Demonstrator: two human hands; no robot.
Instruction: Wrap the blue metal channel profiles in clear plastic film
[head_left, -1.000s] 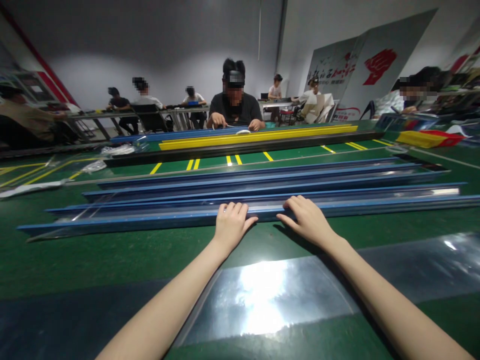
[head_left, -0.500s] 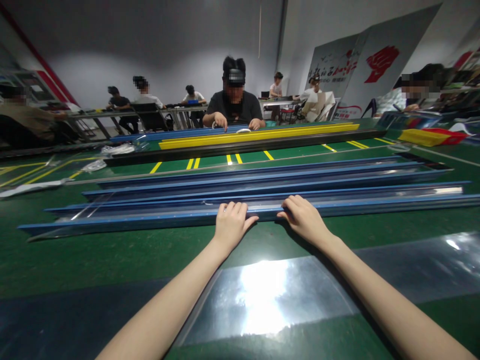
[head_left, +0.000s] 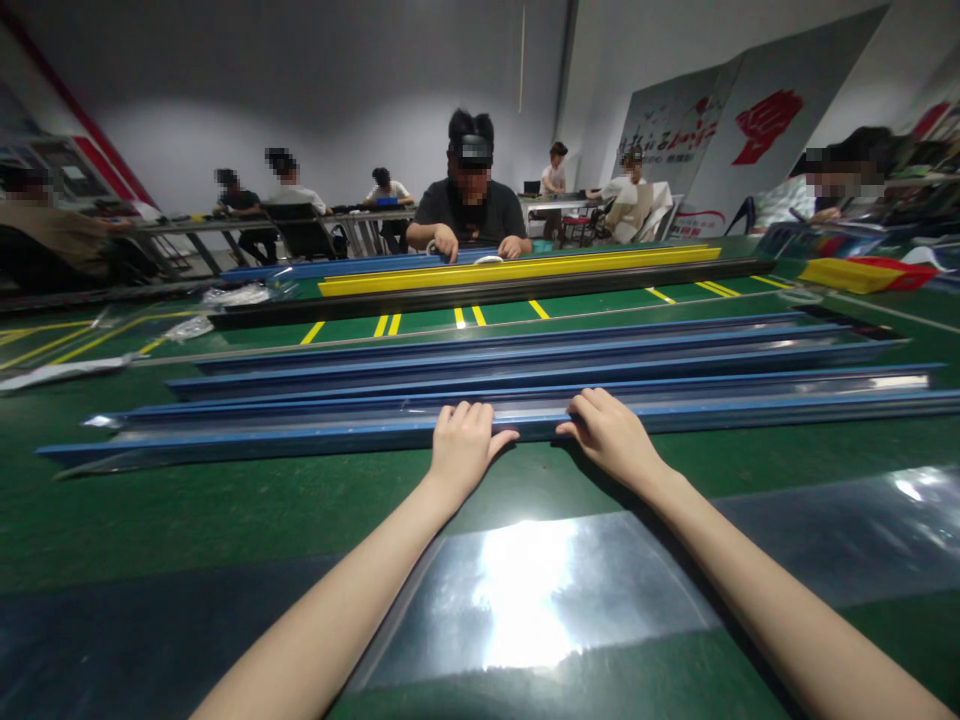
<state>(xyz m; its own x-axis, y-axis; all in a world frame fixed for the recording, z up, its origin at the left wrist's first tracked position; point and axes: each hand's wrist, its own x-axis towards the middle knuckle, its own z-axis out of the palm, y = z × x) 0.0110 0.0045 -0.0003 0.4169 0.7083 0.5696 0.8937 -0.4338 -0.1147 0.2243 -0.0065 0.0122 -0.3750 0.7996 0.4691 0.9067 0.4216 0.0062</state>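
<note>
A long blue channel strip [head_left: 270, 441] lies across the green table, with clear plastic film along its inside. Both hands grip its near edge around the middle. My left hand [head_left: 463, 445] has its fingers curled over the rim and its thumb along the near side. A short gap to the right, my right hand [head_left: 604, 430] is closed over the same rim, its thumb pointing left. Behind this strip lie more blue channel strips [head_left: 525, 352], roughly parallel. Under my forearms, a wide clear plastic sheet [head_left: 420, 610] lies flat and reflects the light.
Farther back are a yellow strip [head_left: 585, 266] and a black strip [head_left: 360, 302]. A co-worker [head_left: 469, 205] sits across the table with both hands at the strips there. Crumpled plastic [head_left: 236, 297] lies at left; a yellow tray [head_left: 847, 275] stands at right.
Both hands stay in the same grip on the blue strip. At its left end, the clear film's glints look different. The view has shifted very slightly.
</note>
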